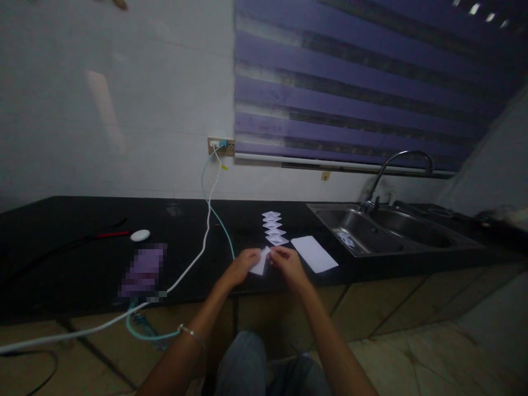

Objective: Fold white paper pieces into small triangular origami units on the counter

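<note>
Both hands meet over the front edge of a black countertop [82, 258], pinching a small piece of white paper [260, 263]. My left hand [244, 265] grips its left side and my right hand [286, 261] grips its top right corner, fingers closed. Just behind them lies a row of several small folded white paper pieces [273, 227]. A flat white sheet [314, 253] lies to the right of my right hand. A thin bracelet sits on my left wrist.
A steel sink [367, 234] with a curved tap [402, 165] is at the right. White and teal cables [208, 220] run from a wall socket [221, 146] across the counter. A white oval object [140, 235] and a blurred purple item [143, 270] lie at the left.
</note>
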### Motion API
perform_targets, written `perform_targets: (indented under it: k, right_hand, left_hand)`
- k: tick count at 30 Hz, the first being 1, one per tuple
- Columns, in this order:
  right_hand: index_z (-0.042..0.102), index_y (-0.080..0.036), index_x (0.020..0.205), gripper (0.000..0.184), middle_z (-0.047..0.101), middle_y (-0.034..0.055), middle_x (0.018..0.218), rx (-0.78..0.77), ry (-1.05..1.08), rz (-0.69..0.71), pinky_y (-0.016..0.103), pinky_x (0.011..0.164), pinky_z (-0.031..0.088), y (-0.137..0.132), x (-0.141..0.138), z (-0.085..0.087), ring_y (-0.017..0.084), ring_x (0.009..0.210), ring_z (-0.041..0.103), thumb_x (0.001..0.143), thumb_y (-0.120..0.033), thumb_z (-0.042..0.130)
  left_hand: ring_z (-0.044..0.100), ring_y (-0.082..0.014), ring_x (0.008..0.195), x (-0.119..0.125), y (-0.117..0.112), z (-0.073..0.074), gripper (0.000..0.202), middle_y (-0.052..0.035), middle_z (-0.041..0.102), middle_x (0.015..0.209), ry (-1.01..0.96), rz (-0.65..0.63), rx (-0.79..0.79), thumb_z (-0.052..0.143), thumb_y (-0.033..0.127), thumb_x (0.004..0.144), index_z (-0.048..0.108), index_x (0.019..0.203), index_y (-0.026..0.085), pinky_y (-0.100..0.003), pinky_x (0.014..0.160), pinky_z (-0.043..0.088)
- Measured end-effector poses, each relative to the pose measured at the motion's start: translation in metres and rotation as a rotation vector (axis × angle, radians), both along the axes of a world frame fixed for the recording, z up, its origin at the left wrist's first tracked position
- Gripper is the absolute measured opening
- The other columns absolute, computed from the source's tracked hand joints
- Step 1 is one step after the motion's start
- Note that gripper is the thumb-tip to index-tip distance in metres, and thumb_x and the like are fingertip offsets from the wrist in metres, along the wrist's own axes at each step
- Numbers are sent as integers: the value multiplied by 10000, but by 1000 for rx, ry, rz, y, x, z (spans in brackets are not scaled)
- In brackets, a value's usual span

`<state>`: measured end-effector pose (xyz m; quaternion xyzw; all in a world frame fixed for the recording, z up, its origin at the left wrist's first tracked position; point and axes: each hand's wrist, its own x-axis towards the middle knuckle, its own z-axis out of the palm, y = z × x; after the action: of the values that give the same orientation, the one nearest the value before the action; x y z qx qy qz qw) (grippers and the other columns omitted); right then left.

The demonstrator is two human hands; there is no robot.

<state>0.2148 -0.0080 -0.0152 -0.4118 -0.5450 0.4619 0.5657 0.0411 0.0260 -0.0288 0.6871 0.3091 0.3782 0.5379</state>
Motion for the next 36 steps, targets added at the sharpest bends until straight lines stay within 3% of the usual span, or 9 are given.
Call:
perform_targets:
  k: [8, 15, 21, 28, 36]
  right_hand:
    - [731, -125, 817, 300, 656, 48, 675, -21, -40, 19, 235, 569, 418, 1, 2, -2, 129, 594, 552, 731, -408, 681]
    - [726, -113, 778, 241, 664, 48, 658, 5, -144, -32, 238, 559, 421, -2, -1, 3, 138, 583, 557, 723, -338, 660]
    - [703, -112, 716, 216, 632, 32, 610, 65, -201, -20, 229, 525, 393, -1, 1, -1, 128, 552, 530, 730, -319, 642]
    - [652, -142, 825, 225, 586, -2, 617, 90, -31, -153, 215, 492, 373, -2, -4, 0, 112, 520, 508, 765, -356, 621]
    - [709, -145, 764, 189, 659, 65, 769, 269, -281, -254, 280, 661, 464, -6, -6, -2, 184, 729, 599, 767, -312, 621]
  left_hand:
    - [476, -131, 592, 0, -9, 13, 368, -15, 569, 656, 72, -10, 86, 487, 441, 818, 651, 784, 113, -225, 543, 335]
    - [457, -126, 594, -2, -9, 15, 376, -10, 568, 667, 110, -55, 75, 553, 471, 781, 659, 814, 112, -216, 538, 321]
    - [444, -120, 583, -4, -4, 17, 460, -12, 561, 668, 176, -102, 68, 455, 517, 842, 660, 823, 105, -216, 519, 312]
    - [364, -92, 518, -1, -8, 15, 431, 28, 436, 576, 241, 27, 225, 432, 494, 855, 559, 660, 132, -197, 463, 257]
    - [401, -108, 554, -1, -7, 13, 449, 13, 480, 609, 227, 61, 241, 414, 513, 867, 568, 686, 131, -207, 489, 281]
